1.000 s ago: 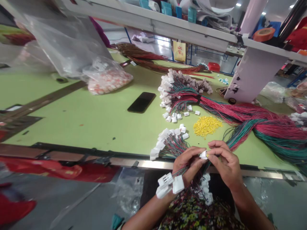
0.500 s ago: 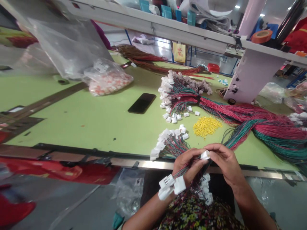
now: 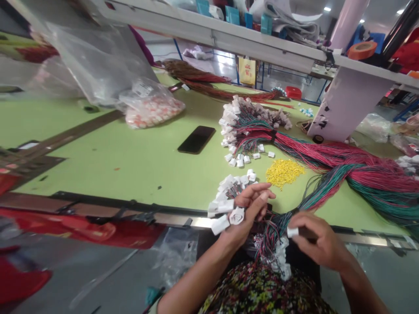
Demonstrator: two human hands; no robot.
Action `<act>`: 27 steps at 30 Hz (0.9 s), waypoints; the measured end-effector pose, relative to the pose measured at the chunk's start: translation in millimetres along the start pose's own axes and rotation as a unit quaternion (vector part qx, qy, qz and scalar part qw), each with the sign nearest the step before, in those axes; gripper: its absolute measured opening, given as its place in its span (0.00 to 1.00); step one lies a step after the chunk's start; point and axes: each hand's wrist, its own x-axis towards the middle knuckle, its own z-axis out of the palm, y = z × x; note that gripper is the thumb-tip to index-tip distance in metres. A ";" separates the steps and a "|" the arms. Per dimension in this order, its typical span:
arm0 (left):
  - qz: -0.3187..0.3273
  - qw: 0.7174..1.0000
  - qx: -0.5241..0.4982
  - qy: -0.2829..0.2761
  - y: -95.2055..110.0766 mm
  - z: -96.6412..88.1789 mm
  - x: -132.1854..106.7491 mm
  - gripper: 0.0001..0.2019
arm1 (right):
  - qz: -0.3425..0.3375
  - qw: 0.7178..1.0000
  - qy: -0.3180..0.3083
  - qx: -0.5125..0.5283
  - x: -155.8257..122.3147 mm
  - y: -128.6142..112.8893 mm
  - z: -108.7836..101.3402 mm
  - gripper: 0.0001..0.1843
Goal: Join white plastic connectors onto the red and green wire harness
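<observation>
**White connector [image 3: 293, 232] pinched in the right hand [image 3: 319, 240]**

The right hand's thumb and fingers close on the white connector, with its far end hidden behind them. A dark sliver [image 3: 307, 233] shows between the fingers, too obscured to identify. The left hand [image 3: 250, 209] is half open, palm up, its fingers loosely curled. Larger white connectors [image 3: 220, 224] sit at its heel, but the view does not show whether it grips them or only the wires. A bundle of red and green wires [image 3: 275, 231] runs between the hands and down to more white connectors [image 3: 281, 261], which hang in front of the person's patterned top [image 3: 262, 292]. The wire ends inside the connectors cannot be seen.

Beyond the hands, on the green workbench [image 3: 131, 174], a batch of wired connectors [image 3: 229, 187] lies just beside the left hand. Farther off are a heap of yellow pieces [image 3: 283, 172], too small to identify, a long hank of red and green wires [image 3: 353, 168], a larger pile of connectors [image 3: 252, 124], a black phone [image 3: 196, 139] and a plastic bag of pink-and-white parts [image 3: 150, 111].
</observation>
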 end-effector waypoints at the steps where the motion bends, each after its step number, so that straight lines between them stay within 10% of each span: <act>1: -0.020 1.000 -0.006 0.003 0.0 0.3 2.4 0.15 | -0.027 0.996 -0.061 -0.051 -3.6 -0.5 -0.3 0.10; 5: -0.047 0.998 0.025 -0.044 -1.2 8.8 6.4 0.17 | -0.084 0.972 -0.144 -0.167 -9.5 -6.2 2.8 0.08; 13: -0.001 0.989 0.116 -0.091 -2.0 21.5 4.4 0.12 | -0.131 0.982 0.139 -0.007 25.7 -41.1 9.8 0.23; 18: 0.052 0.978 0.174 -0.106 7.3 13.2 -6.0 0.16 | -0.125 0.981 0.145 0.015 35.9 -33.7 11.6 0.11; 27: 0.075 0.951 0.243 -0.177 26.0 1.9 -22.6 0.07 | -0.163 0.984 0.058 -0.037 13.4 -17.4 -15.7 0.21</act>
